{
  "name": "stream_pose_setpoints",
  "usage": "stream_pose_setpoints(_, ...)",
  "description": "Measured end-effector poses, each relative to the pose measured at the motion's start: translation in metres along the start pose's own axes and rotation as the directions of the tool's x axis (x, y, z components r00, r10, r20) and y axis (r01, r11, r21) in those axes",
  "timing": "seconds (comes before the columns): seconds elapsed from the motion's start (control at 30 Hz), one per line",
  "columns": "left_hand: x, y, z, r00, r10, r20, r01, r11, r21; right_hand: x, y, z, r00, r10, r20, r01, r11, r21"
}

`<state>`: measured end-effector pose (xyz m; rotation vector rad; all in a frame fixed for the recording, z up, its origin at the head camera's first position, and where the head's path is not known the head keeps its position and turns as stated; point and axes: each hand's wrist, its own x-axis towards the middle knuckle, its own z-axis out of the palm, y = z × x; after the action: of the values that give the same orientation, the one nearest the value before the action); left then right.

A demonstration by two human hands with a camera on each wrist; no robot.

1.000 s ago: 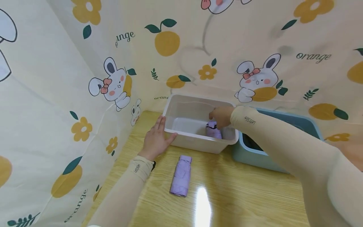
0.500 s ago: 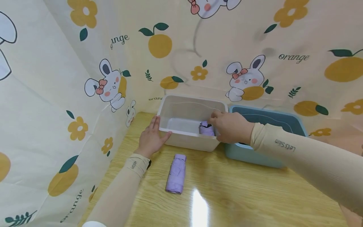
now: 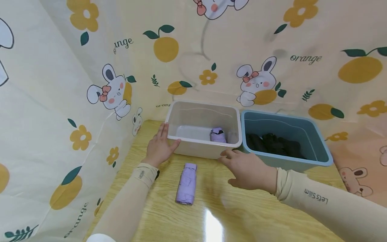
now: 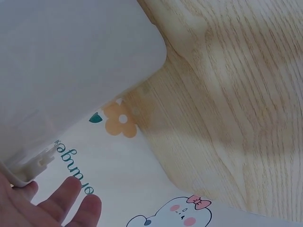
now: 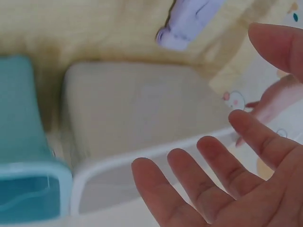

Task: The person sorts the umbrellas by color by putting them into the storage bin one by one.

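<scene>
My left hand (image 3: 158,148) rests at the left front corner of a whitish plastic bin (image 3: 205,148), fingers extended along its left side, thumb near the front rim. In the left wrist view, its fingertips (image 4: 71,187) show beside the bin's edge. My right hand (image 3: 246,169) hovers in front of the bins with fingers spread, holding nothing. A purple rolled fabric bundle (image 3: 218,135) with a black strap lies in the whitish bin's right part. On the table between my hands lies a second purple bundle (image 3: 186,185), longer and narrowing toward the bins.
To the right stands a blue bin (image 3: 305,159) with dark, crumpled items (image 3: 275,144) in it, close beside the whitish one. A printed cloth (image 3: 193,50) with rabbits and oranges rises behind both bins and along the left. Wood-grain table surface (image 3: 242,215) lies in front.
My right hand has come out of the whitish bin, back and right, leaving the purple bundle inside. The left hand keeps its place at the bin's corner. The head view has shifted slightly rightward.
</scene>
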<state>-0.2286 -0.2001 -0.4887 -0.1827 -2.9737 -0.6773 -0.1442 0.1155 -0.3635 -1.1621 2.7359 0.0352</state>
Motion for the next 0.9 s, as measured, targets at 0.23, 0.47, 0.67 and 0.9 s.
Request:
stream_pose_setpoints(0.23,-0.001,-0.004,0.001,1.000,0.006,-0.019,-0.006,1.000,-0.006,-0.005,-0.008,0.024,1.000,0.001,-0.015,0.000,0.993,0.118)
stream_pose_setpoints(0.47,0.000,-0.002,0.002,1.000,0.007,-0.010,-0.007,1.000,-0.019,-0.005,-0.014,0.037,0.999,0.003,-0.052,0.006,0.984,0.179)
stream_pose_setpoints(0.67,0.000,0.000,0.001,1.000,0.002,0.002,-0.002,1.000,-0.017,-0.005,-0.012,0.047,0.999,0.008,-0.045,0.001,0.982,0.188)
stream_pose_setpoints(0.9,-0.001,-0.002,0.001,1.000,0.011,-0.019,-0.012,0.999,-0.053,0.001,-0.010,0.063,1.000,0.030,-0.006,-0.028,0.979,0.201)
